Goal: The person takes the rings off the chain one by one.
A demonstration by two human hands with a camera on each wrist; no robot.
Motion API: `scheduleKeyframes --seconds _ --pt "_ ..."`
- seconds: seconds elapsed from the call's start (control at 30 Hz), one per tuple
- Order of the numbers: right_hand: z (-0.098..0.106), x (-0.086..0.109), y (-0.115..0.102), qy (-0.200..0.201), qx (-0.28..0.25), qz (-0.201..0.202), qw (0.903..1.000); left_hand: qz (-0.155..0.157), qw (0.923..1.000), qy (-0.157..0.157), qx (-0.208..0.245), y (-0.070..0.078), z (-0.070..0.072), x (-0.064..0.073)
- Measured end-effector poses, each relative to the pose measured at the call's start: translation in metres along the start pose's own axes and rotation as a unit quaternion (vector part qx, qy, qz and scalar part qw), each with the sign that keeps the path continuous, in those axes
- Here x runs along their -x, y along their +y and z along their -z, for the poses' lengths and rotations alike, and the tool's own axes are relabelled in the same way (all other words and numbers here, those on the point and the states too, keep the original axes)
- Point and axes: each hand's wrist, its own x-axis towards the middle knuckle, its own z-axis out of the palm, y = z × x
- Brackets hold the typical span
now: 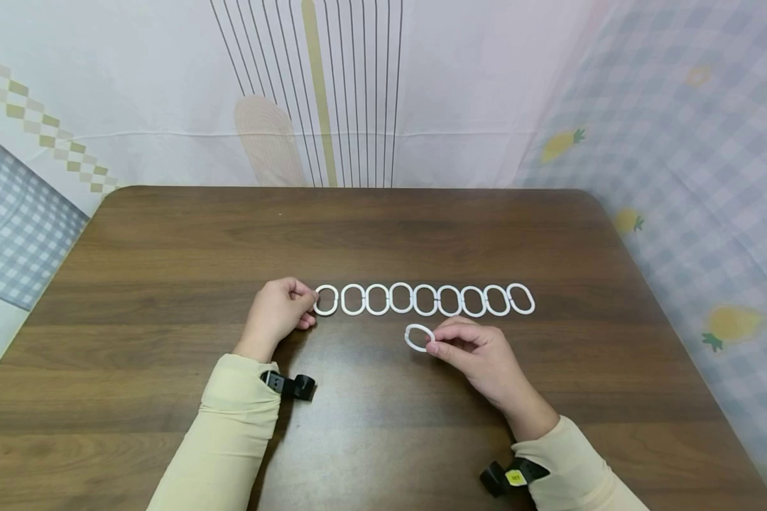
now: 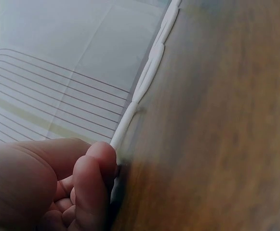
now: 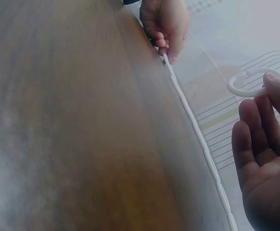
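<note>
Across the table lies a row of several white oval rings [image 1: 413, 298], laid end by side from left to right and nearly touching. At the row's left end my left hand [image 1: 277, 312] pinches the edge of the leftmost ring [image 1: 336, 301] between thumb and fingers; fingertips hide part of it in the left wrist view. Below the middle of the row, my right hand [image 1: 479, 355] holds a separate white oval ring [image 1: 406, 336] by its right edge, with thumb and fingertips. A small split shows in this ring's rim in the right wrist view.
The brown wooden table [image 1: 383, 234] has rounded far corners. Behind it hangs a pale cloth [image 1: 473, 92] with printed lines; checked cloth [image 1: 697, 213] hangs on the right. Each wrist wears a black camera strap, the left camera [image 1: 303, 387] close over the tabletop.
</note>
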Motion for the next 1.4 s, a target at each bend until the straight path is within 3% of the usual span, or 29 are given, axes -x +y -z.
scheduleKeyframes --seconds 1.03,1.27,1.4 --pt "-0.0003 -0.0002 0.0003 0.005 0.003 0.005 1.0000 0.008 0.9999 -0.003 0.007 -0.0003 0.0008 -0.0007" --pt "0.0003 0.0006 -0.0015 0.013 -0.020 -0.018 0.9995 0.009 0.9997 -0.013 0.016 -0.0007 0.0017 0.0008" --pt "-0.0004 0.0009 -0.0036 0.016 -0.030 -0.030 0.9989 -0.007 0.9991 -0.023 0.036 -0.0038 0.0040 0.0016"
